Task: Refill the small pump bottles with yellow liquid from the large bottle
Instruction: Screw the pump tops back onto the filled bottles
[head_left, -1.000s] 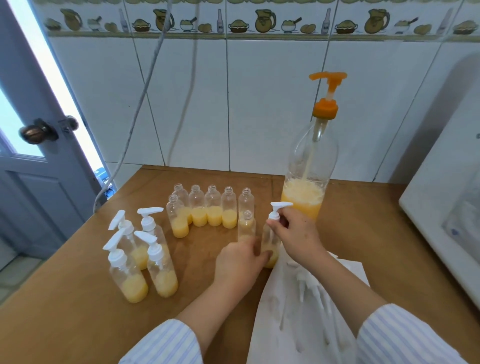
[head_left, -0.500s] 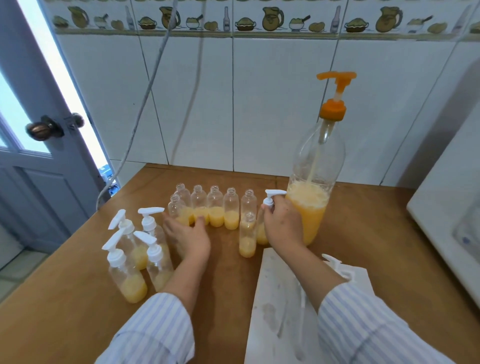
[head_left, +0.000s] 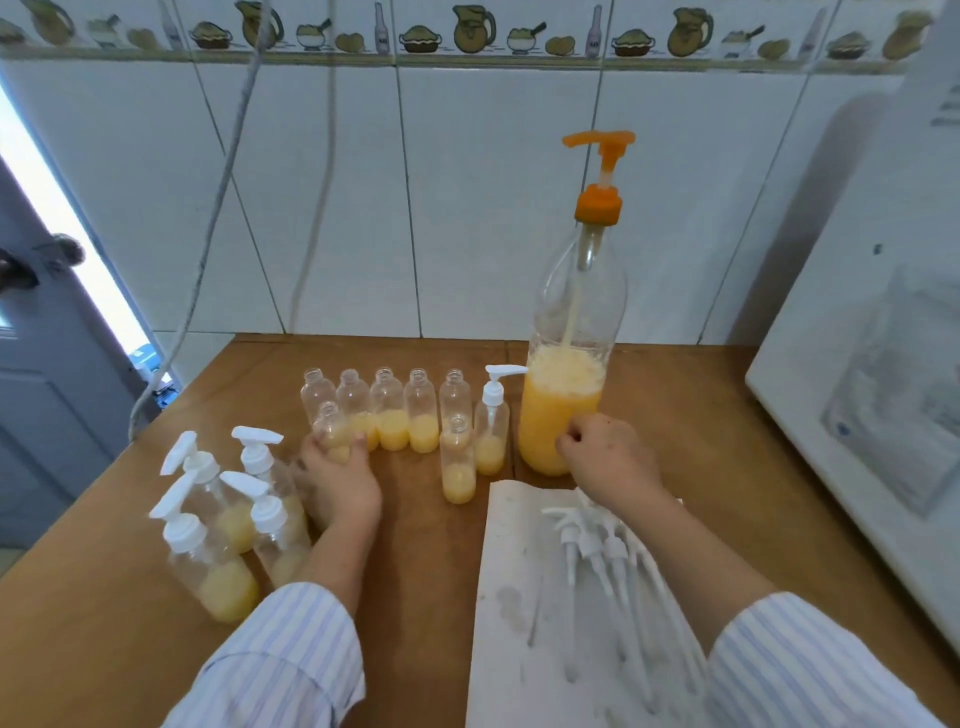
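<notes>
Two hands work among small bottles of yellow liquid on a wooden table (head_left: 701, 447).
At centre left the left hand (head_left: 340, 480) grips an uncapped small bottle (head_left: 332, 431); the right hand (head_left: 608, 457), fingers loosely curled, holds nothing beside the large bottle (head_left: 569, 384) at centre right. Loose white pumps (head_left: 597, 545) lie on paper (head_left: 519, 597) at lower centre.
</notes>
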